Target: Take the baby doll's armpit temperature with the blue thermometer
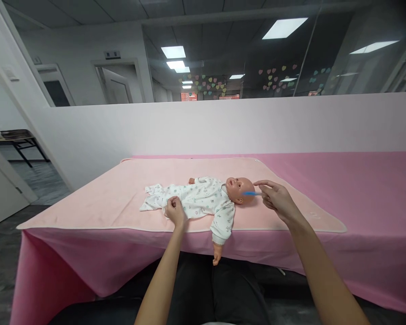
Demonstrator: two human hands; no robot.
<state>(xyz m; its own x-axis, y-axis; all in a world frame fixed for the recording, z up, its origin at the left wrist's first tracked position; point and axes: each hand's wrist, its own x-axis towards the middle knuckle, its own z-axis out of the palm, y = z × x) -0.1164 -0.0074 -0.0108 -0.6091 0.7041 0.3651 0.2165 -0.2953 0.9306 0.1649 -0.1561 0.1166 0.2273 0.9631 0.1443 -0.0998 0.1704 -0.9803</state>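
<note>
A baby doll (205,201) lies on its back on a soft peach mat (98,194), close to the front edge of the desk (325,180), with its feet toward the left end and its head toward the right. Lying this way, its front faces up and both hands can get to it easily. One doll arm (222,223) hangs down past the front edge, probably because the doll is so near it. The right hand (274,196) is mostly closed, with a thin blue stick (249,193) in its curled fingers and one finger poking out; the stick points at the doll's head, but it is blurry, so I can't tell if they touch. The left hand (175,210) is curled up by the doll's leg, perhaps to steady it, and I can't tell if it pinches the cloth.
</note>
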